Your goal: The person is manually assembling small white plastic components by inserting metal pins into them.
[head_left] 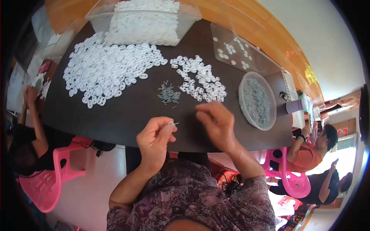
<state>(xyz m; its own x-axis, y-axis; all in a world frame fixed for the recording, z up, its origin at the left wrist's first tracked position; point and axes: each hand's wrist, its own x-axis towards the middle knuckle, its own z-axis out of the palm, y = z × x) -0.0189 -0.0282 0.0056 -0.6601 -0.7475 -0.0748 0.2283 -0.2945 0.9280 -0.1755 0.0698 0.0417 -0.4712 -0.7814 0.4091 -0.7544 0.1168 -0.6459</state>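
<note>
Patterned sleeves lead up to the left hand point(153, 140), whose fingers point(168, 129) pinch a small metal pin with a white piece at its tip, held just above the near edge of the dark desk point(127, 115); the right hand point(216, 123) rests palm-down beside it, fingers curled, whether grasping anything I cannot tell. Being so close to the edge, the pin could slip off onto the floor. Farther on, a careless reach could scatter the loose pin heap point(168, 94), the small white ring cluster point(200, 79) or nudge the clear bowl of pins point(257, 100).
</note>
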